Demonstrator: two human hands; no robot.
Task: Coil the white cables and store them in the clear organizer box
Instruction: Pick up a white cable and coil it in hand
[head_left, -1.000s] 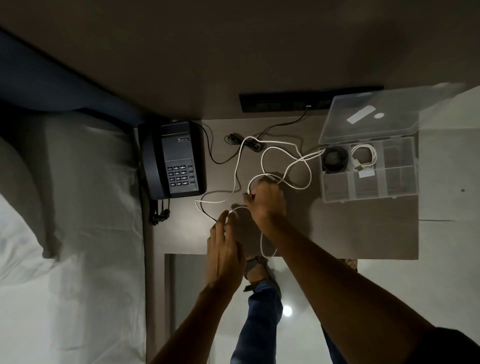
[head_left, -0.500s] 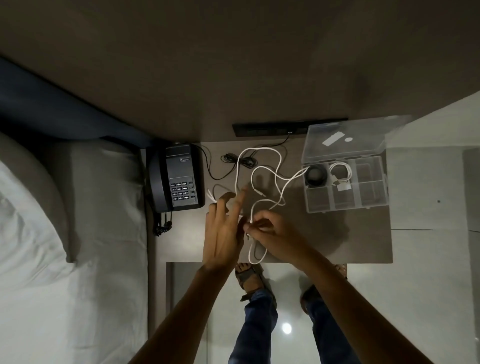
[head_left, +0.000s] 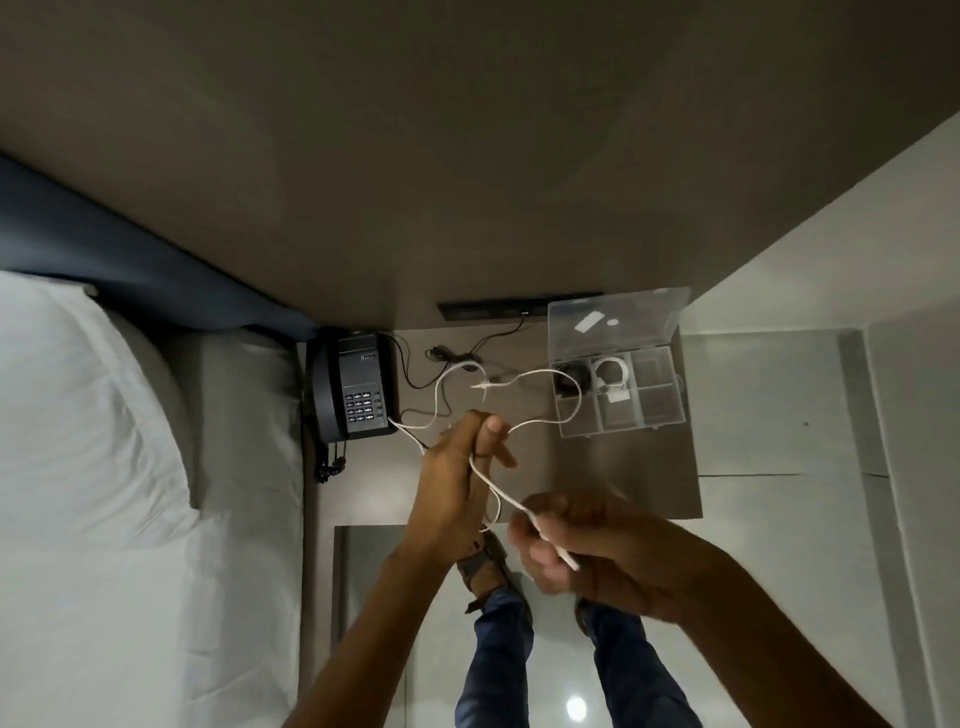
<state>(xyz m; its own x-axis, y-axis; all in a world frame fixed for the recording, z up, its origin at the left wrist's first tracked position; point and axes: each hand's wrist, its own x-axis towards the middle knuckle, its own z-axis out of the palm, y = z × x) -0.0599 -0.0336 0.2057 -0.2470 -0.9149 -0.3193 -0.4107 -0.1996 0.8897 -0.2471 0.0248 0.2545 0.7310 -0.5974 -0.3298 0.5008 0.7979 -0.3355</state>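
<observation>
the main risk is a snag: the white cable (head_left: 540, 374) runs slack from the hands across the dark surface (head_left: 623, 467), with one loop draped over the near-left corner of the clear organizer box (head_left: 654, 410), so a firm pull toward the body could probably drag or tip the light box and spill what lies in it. it also seems to cross a black cord (head_left: 452, 356) near the telephone (head_left: 358, 392), and could tangle there; whether the two are actually caught i cannot tell. the left hand (head_left: 457, 467) is raised above the surface, fingers curled closed around a gathered part of the cable, with strands leaving it on both sides. the right hand (head_left: 587, 545), blurred, is closed with thumb and fingers pinching the cable near its stiff white plug end, which pokes out below the grip; a taut length joins the two hands. the cable is thin, white and limp, falling in loose irregular curves, not yet in neat turns. the box sits open at the far right of the surface, its lid standing up, and one compartment already holds a small white coil (head_left: 613, 371).
</observation>
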